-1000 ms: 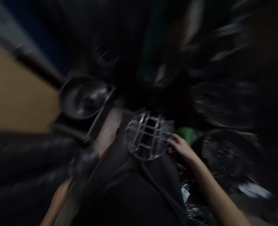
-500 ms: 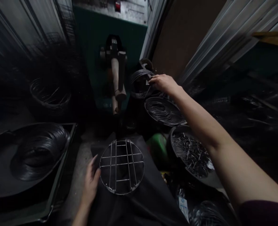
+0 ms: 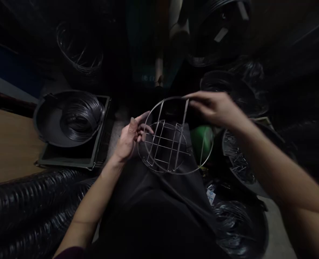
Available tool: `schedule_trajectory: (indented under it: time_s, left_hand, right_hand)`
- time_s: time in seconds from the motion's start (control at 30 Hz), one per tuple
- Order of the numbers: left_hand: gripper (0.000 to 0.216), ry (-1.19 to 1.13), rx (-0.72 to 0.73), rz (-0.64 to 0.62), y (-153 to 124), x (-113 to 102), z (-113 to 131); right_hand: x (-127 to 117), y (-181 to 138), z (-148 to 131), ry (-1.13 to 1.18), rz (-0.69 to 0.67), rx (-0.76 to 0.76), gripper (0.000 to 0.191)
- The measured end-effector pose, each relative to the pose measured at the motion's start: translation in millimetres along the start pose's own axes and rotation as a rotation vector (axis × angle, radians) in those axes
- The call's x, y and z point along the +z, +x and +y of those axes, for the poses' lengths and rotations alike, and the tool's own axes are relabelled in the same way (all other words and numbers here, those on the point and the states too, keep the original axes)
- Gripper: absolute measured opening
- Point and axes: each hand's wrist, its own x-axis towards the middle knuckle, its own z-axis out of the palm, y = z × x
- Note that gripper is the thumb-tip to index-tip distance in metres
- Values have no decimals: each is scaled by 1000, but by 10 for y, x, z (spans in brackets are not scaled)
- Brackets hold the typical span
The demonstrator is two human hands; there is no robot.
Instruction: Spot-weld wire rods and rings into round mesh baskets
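Observation:
A round wire rack (image 3: 140, 153) with crossing bars lies on the dark cloth (image 3: 159, 190) over my lap. Above it, partly overlapping it in view, a metal ring with straight bars (image 3: 184, 114) is held tilted. My right hand (image 3: 216, 106) pinches that ring at its far rim, fingers closed around the wire. At the ring's left side is my left hand (image 3: 128, 138), thumb raised and fingers apart. Whether its fingertips touch the ring's rim I cannot tell.
To the left, a wire coil (image 3: 81, 117) sits in a black pan (image 3: 50, 115) on a crate (image 3: 98, 154). At right are a pan of short metal pieces (image 3: 239, 158), a green object (image 3: 202, 138) and bundled wire (image 3: 232, 216). A machine's pale bars (image 3: 179, 30) hang ahead.
My right hand has come back from the coils near the machine and now holds a barred ring over the rack. My left hand has risen beside it. The view has tipped downward.

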Motion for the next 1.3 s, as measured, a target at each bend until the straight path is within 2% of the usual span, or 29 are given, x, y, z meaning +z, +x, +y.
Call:
schedule_trajectory:
  time_s: [0.07,0.17,0.3,0.43,0.57,0.7,0.93,1.13,1.23,1.3]
  left_hand:
    - [56,102,-11,64,-10,56,17]
    - [38,399,48,179,-13,76,-148]
    - [31,760,114,178,25,68,-315]
    - [33,955,114,161,28,59,-326]
    - [41,979,131,140,-24,33,-410]
    - [45,960,117,200,-97,47,-552]
    - [78,943,56,220,-237,175,-713]
    - [74,917,167,185,-221,132,-812]
    - [74,910,248,211,-213,112,-829]
    - [72,913,288,208,-209,96,-837]
  right_hand:
    - [355,-16,62,45,-65,5,29]
    - [717,-108,158,-56,-36,86,26]
    - [905,-269,174,-248,8,226,34]
    - [981,-325,166,-268,20,241,37]
    - [1095,-371,213,-248,94,201,37]
    - [1206,-454,229,-204,154,195,38]
    - [1215,-482,144,-210,58,256,42]
    - [1197,-477,93,-213,-19,301,45]
    - [1206,-499,30,-152,-7,314,42]
    - [1221,-494,63,-46,58,289,40]
